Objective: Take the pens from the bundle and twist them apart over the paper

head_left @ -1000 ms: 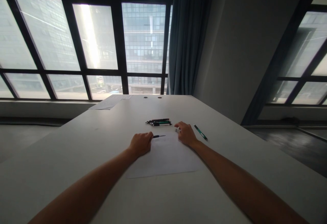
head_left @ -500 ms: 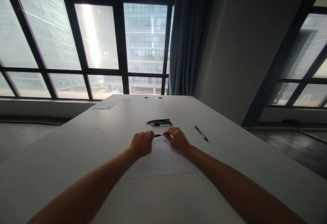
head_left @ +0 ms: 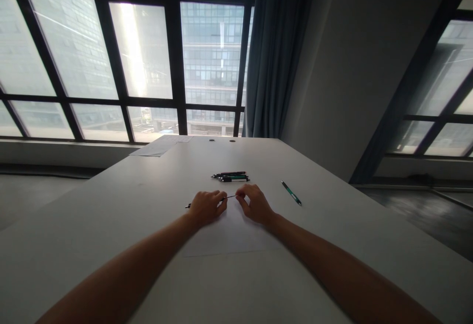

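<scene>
The long pale grey counter (head_left: 148, 215) carries a white paper sheet (head_left: 236, 237) near its middle, a small cluster of dark pens (head_left: 231, 176) beyond it, a green pen (head_left: 291, 193) lying apart to the right, and loose papers (head_left: 158, 146) at its far left edge.

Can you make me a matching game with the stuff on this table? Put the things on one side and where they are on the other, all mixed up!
Things:
1. thin pen part
2. green pen
3. bunch of pens
4. sheet of paper

Places:
A. lying alone, off to the right
B. under both hands
C. between left hand and right hand
D. just beyond the hands

Pairs: 1-C, 2-A, 3-D, 4-B
</scene>
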### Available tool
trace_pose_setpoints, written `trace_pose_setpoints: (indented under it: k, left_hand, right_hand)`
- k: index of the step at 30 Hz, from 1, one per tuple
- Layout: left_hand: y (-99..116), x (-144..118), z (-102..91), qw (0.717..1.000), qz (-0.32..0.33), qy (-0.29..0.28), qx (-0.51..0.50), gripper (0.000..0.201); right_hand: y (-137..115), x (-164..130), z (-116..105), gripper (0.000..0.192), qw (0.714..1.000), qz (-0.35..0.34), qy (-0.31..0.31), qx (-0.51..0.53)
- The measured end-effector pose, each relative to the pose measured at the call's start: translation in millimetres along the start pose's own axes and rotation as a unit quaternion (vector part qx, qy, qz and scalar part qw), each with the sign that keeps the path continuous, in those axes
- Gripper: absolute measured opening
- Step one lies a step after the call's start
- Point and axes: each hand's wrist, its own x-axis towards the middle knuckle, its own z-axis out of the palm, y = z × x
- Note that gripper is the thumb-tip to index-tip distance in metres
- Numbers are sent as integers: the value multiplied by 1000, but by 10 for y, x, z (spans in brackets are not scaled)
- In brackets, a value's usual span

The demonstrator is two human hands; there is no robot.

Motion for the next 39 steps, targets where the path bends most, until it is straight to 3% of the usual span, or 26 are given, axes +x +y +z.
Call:
trace_pose_setpoints:
  k: [4, 10, 19, 39]
  left_hand:
    - [-30, -14, 25, 999, 42, 9, -11, 28]
    - [-60, -13, 42, 999, 38, 6, 4, 27]
    - [-55, -6, 29, 1000, -10, -1, 1, 29]
    - [-32, -3, 9, 1000, 1, 3, 1, 31]
  right_hand:
    - [7, -5, 4, 5, 1000, 8, -6, 1]
    - [56, -1, 22, 4, 1000, 13, -1, 2]
    - [468, 12, -102, 6, 986, 132, 76, -70]
    - [538, -15, -42, 11, 961, 184, -37, -201]
